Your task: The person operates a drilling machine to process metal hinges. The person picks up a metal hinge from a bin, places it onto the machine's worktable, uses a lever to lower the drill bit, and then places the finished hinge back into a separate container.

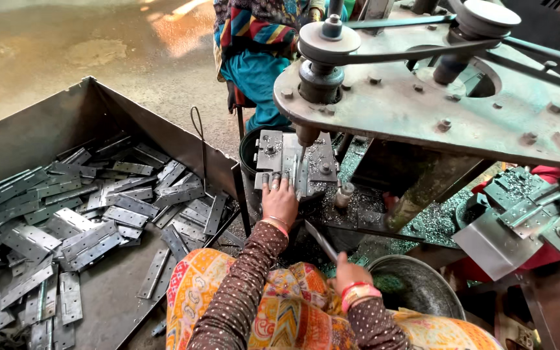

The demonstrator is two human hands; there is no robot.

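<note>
My left hand (pixel 280 202) lies flat with fingers spread on the hinge (pixel 279 176) seated in the jig (pixel 296 162), pressing it, not pinching; the hinge sits at twelve o'clock from my palm, directly under the drill spindle (pixel 307 135), its long axis apparently running nine to three, though my fingers cover much of it; it looks grey, dull, flat steel; my right hand (pixel 350 272), nearer my lap at five o'clock, is closed around the lever handle (pixel 322 241).

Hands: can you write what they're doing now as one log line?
left hand: flat on jig under drill | right hand: grips lever | hinges: piled in bin at left
</note>
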